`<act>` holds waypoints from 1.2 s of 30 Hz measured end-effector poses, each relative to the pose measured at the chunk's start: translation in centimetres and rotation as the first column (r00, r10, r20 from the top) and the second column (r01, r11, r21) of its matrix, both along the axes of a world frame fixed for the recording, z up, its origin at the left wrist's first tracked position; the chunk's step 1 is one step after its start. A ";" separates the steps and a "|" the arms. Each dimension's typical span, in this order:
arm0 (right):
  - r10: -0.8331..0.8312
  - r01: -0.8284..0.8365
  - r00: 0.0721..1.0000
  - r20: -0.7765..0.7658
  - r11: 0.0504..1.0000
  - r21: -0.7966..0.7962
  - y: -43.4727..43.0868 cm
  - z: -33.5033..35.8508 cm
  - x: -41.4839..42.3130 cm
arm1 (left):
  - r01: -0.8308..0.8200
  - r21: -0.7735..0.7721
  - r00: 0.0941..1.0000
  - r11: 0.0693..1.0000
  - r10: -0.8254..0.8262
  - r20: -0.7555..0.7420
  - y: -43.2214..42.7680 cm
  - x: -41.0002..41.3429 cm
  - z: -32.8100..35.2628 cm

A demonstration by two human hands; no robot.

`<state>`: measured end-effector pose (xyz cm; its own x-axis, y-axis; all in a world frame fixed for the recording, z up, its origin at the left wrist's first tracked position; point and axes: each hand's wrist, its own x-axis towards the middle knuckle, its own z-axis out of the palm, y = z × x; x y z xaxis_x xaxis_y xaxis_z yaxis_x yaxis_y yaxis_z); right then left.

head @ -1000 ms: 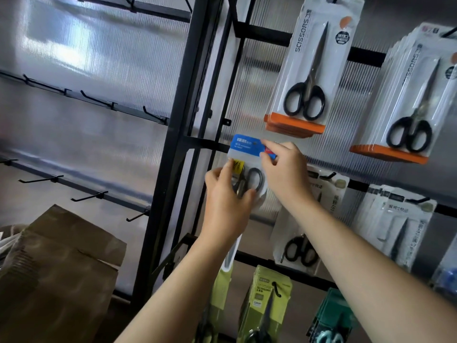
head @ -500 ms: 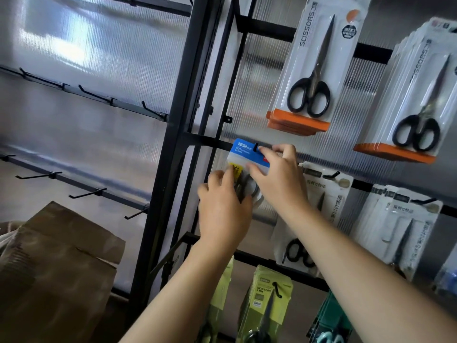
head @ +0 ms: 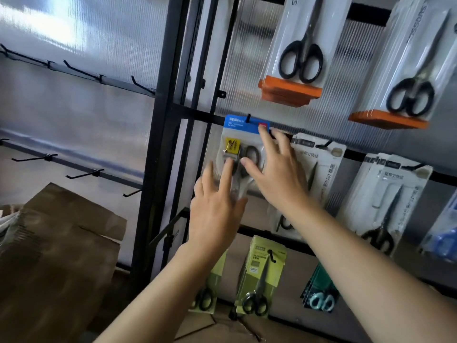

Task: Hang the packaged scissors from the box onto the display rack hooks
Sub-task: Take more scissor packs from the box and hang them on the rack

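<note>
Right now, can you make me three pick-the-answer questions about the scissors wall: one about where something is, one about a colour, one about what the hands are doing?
1. Where does the blue-topped pack hang?
A. on the hook by the black post
B. on the top row
C. in the box

2. What colour are the bases of the two big top packs?
A. green
B. orange
C. purple

3. What are the hands doing?
A. gripping the pack tight
B. holding a box
C. open, fingers spread at the pack

Answers:
1 A: the hook pokes through its blue header, at the left end of the middle row.
2 B: both bottom edges show orange.
3 C: the left hand and right hand have spread fingers, closed around nothing.
</note>
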<state>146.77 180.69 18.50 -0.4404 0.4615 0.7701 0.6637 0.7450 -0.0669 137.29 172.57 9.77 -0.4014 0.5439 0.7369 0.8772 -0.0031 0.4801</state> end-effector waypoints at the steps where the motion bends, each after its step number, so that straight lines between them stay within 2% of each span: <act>1: 0.004 -0.004 1.000 0.016 1.000 0.012 -0.2 -0.5 0.4 | -0.034 0.007 0.998 0.999 0.034 -0.060 -0.1 0.1 -0.6; 4: -0.004 -0.003 0.997 0.073 0.995 0.095 -0.7 -2.6 2.2 | -0.122 0.042 0.963 0.992 0.128 -0.239 -0.4 0.5 -2.3; 7: 0.004 -0.020 0.988 0.152 0.995 0.100 -1.2 -5.6 4.8 | -0.137 0.042 0.896 0.990 0.142 -0.421 -1.1 1.2 -3.9; 11: 0.003 0.003 0.982 0.191 1.000 -0.029 -2.5 -10.5 8.9 | -0.069 0.031 0.797 0.997 0.074 -0.599 -1.9 3.5 -6.7; 14: -0.036 0.048 0.977 0.209 0.997 -0.053 -3.6 -15.0 12.7 | 0.016 -0.057 0.738 0.998 -0.050 -0.673 -2.3 6.1 -9.9; 18: -0.085 0.120 0.960 0.268 0.986 -0.115 -5.3 -22.3 18.4 | 0.071 -0.271 0.686 0.960 -0.244 -0.685 -2.6 10.0 -14.9; 21: -0.127 0.218 0.913 0.387 0.955 -0.200 -6.5 -27.2 21.8 | 0.055 -0.475 0.624 0.878 -0.401 -0.670 -2.7 12.7 -19.1; 27: -0.036 0.261 0.850 0.526 0.896 -0.360 -8.6 -35.5 27.8 | -0.022 -0.714 0.416 0.700 -0.643 -0.643 -4.1 17.9 -24.9; 30: 0.055 0.325 0.802 0.594 0.795 -0.513 -9.6 -38.3 29.5 | -0.053 -0.771 0.382 0.634 -0.701 -0.603 -5.1 19.1 -26.4; 33: 0.122 0.410 0.782 0.612 0.639 -0.651 -10.1 -40.8 30.4 | -0.137 -0.834 0.355 0.534 -0.760 -0.544 -5.8 19.1 -28.1; 35: 0.151 0.444 0.790 0.594 0.527 -0.724 -10.3 -42.1 30.7 | -0.158 -0.876 0.396 0.455 -0.784 -0.478 -6.0 18.8 -29.0; 36: 0.146 0.474 0.791 0.594 0.469 -0.746 -10.3 -42.6 30.8 | -0.172 -0.903 0.451 0.394 -0.784 -0.427 -5.9 18.6 -29.3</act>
<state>177.61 170.41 -24.15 -0.4279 0.8229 -0.3739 0.9038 0.3878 -0.1810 155.86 166.67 -19.51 0.3708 0.8829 -0.2882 0.8166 -0.4577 -0.3517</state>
